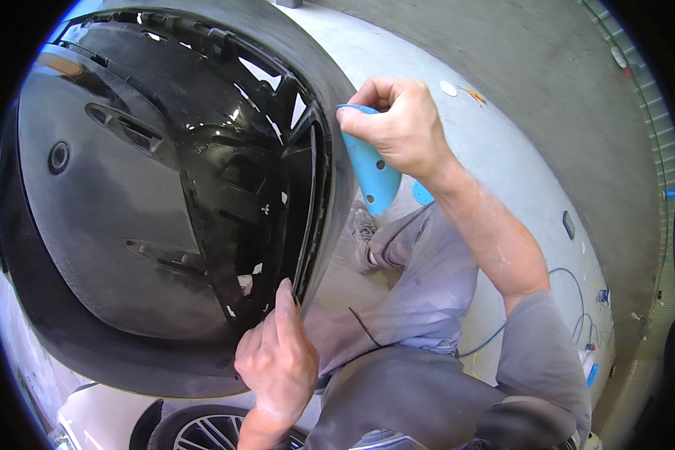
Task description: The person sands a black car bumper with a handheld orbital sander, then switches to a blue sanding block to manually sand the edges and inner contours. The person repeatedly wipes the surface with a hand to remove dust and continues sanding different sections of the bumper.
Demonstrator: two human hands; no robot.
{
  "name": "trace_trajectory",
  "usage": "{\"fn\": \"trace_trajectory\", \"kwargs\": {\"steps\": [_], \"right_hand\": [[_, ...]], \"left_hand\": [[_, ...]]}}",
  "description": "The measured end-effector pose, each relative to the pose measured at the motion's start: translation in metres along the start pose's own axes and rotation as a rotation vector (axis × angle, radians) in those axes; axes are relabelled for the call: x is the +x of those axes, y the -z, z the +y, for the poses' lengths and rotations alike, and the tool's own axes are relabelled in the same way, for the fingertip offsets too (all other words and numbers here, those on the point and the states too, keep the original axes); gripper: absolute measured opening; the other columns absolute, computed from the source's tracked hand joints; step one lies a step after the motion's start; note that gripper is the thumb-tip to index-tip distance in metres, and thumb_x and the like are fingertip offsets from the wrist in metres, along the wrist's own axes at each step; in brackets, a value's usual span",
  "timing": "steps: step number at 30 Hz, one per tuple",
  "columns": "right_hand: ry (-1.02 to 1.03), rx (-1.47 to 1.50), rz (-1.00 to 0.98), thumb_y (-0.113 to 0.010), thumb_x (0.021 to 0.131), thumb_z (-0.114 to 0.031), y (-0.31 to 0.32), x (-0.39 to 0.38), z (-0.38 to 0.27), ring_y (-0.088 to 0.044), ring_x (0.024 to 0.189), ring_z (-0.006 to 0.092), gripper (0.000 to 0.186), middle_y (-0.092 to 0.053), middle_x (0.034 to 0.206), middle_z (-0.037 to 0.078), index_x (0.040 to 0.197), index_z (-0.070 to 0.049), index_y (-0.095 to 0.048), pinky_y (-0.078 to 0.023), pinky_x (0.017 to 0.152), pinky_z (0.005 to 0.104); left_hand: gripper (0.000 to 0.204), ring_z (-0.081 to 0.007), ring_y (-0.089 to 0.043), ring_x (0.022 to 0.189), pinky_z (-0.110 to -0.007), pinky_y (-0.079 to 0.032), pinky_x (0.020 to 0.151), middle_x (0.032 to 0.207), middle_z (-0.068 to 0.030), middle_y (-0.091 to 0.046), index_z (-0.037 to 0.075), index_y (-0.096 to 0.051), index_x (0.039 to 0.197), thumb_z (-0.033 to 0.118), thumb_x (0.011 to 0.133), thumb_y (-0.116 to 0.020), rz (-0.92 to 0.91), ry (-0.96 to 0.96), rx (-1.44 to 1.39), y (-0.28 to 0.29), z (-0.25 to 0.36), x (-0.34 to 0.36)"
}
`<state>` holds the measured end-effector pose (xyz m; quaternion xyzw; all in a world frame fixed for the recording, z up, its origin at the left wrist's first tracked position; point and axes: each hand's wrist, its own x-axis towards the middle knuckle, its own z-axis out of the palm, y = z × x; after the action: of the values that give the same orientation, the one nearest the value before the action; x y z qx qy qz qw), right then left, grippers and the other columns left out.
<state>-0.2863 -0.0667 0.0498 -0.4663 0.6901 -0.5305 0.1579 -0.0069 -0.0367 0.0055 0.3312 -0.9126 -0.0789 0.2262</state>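
A large black car bumper (112, 247) fills the left side of the view, its clips, slots and ribbed rim facing me. Pinched between the thumb and fingers of my right hand (401, 124) is a light-blue sanding disc (375, 176) with punched holes. The disc curves downward, close beside the bumper's right outer edge. My left hand (277, 360) grips the bumper at its lower right rim, the index finger stretched along the edge and the other fingers bent. Its thumb is hidden.
Another blue disc (421, 193) lies on the pale floor beyond my leg. Farther off are a white round piece (448, 88), a small orange item (472, 96) and a dark rectangular object (569, 224). A blue hose (487, 337) runs at right; a car wheel (202, 435) stands below the bumper.
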Motion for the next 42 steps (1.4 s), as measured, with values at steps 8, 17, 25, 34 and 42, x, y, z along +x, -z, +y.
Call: {"fn": "trace_trajectory", "kwargs": {"steps": [8,17,25,34,42], "right_hand": [[-0.024,-0.144,-0.136,-0.079,0.071,-0.024,-0.004,0.01,-0.006,-0.062,0.057,0.0124,0.025,-0.069,0.064,0.007,0.074,0.001,-0.073,-0.051,0.058,0.0275],[0.123,-0.365,-0.282,-0.078,0.072,-0.023,0.006,0.044,-0.024,-0.06,0.061,0.0087,0.024,-0.067,0.066,0.003,0.076,0.0,-0.073,-0.049,0.06,0.0266],[0.301,-0.336,-0.217,-0.08,0.074,-0.026,-0.008,0.076,-0.042,-0.063,0.063,0.0099,0.026,-0.07,0.069,0.004,0.084,-0.002,-0.077,-0.05,0.062,0.0274],[0.268,-0.39,-0.252,-0.079,0.071,-0.032,0.0,0.087,-0.029,-0.064,0.063,0.0147,0.032,-0.07,0.069,0.008,0.079,-0.001,-0.075,-0.052,0.062,0.0308],[-0.241,-0.009,-0.128,-0.081,0.069,-0.029,-0.023,-0.057,0.039,-0.063,0.059,0.0127,0.031,-0.071,0.067,0.008,0.074,0.0,-0.073,-0.051,0.058,0.0302]], "left_hand": [[0.033,-0.0201,-0.06,0.052,-0.031,-0.045,0.05,0.068,-0.0056,-0.063,-0.005,-0.068,0.124,0.001,0.092,-0.067,0.01,0.006,-0.01,0.0,0.001,-0.004],[0.034,-0.0203,-0.059,0.052,-0.032,-0.044,0.05,0.068,-0.0048,-0.062,-0.005,-0.067,0.124,0.001,0.091,-0.066,-0.016,0.013,-0.007,0.004,0.003,-0.007],[0.04,-0.0278,-0.062,0.055,-0.037,-0.046,0.055,0.067,-0.0101,-0.063,-0.002,-0.064,0.13,0.0,0.09,-0.067,-0.067,0.085,-0.051,0.007,0.002,-0.015],[0.039,-0.0209,-0.06,0.053,-0.031,-0.047,0.054,0.073,-0.0068,-0.067,-0.004,-0.066,0.127,-0.001,0.089,-0.066,-0.016,0.014,-0.041,-0.003,-0.002,-0.001],[0.038,-0.0227,-0.06,0.052,-0.034,-0.045,0.051,0.066,-0.0057,-0.061,-0.003,-0.066,0.127,-0.001,0.089,-0.066,-0.029,0.002,-0.028,-0.007,-0.004,-0.004]]}}
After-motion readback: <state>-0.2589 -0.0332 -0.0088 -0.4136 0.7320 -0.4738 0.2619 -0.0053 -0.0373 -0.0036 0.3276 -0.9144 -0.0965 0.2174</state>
